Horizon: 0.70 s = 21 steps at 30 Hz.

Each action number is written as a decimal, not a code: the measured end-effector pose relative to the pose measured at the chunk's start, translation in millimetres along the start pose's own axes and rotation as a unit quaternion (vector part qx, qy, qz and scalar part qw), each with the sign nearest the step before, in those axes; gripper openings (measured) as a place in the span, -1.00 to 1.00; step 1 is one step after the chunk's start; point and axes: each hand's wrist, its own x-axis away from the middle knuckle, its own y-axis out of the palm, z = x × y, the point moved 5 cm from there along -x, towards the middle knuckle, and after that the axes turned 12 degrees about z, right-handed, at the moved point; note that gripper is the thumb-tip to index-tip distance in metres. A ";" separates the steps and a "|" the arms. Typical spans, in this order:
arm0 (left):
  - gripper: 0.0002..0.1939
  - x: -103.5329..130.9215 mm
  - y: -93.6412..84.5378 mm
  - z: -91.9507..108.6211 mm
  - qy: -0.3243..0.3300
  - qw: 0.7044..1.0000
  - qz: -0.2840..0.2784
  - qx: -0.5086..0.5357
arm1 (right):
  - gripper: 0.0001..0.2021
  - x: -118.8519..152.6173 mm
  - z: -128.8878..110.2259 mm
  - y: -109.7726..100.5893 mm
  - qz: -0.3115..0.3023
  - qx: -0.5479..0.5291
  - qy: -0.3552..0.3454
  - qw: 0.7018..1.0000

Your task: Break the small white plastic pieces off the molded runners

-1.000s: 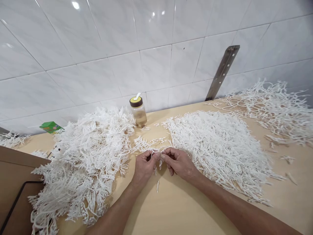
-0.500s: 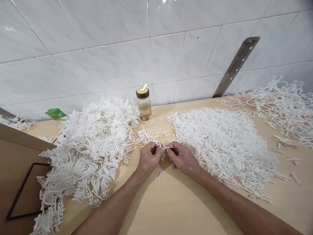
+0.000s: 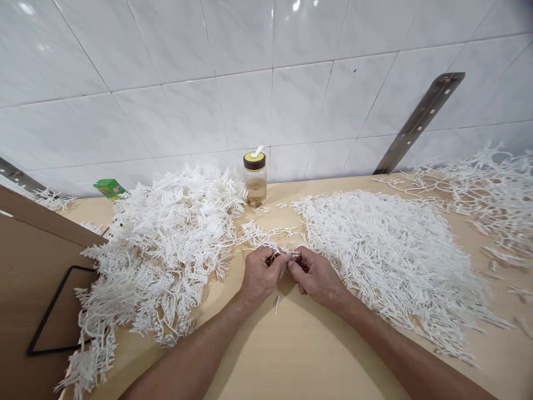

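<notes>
My left hand (image 3: 261, 273) and my right hand (image 3: 317, 276) meet above the table, fingertips nearly touching. Both are closed in a pinch on a thin white branched strand (image 3: 275, 250) that spans between them. To the left lies a tall, loose heap of white branched strands (image 3: 166, 250). A flatter, denser pile of similar white pieces (image 3: 387, 255) spreads to the right. Just beyond my fingers are a few stray white strands (image 3: 254, 233). One small scrap (image 3: 277, 304) rests on the table below my hands.
A jar with a yellow and dark lid (image 3: 255, 180) stands near the tiled wall. Behind the left heap is a green box (image 3: 109, 188). A brown panel (image 3: 37, 266) borders the left. Tangled white strands (image 3: 491, 189) lie far right, near a metal bracket (image 3: 418, 125).
The whole view has shifted, so the things appear slightly farther right. My fingertips have drawn closer together on the strand.
</notes>
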 end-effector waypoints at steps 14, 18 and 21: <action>-0.63 -4.1 2.7 -3.7 -0.057 0.998 -0.021 0.017 | -0.74 -2.5 0.4 -1.9 -0.001 -0.093 0.040 0.995; -0.63 -4.9 1.6 -1.1 -0.071 0.997 -0.015 0.026 | -0.73 -3.7 -1.2 -2.1 -0.005 -0.090 0.051 0.995; -0.65 -5.6 1.6 -2.5 -0.093 0.995 -0.026 0.037 | -0.73 -4.1 -0.9 -1.8 -0.016 -0.091 0.061 0.994</action>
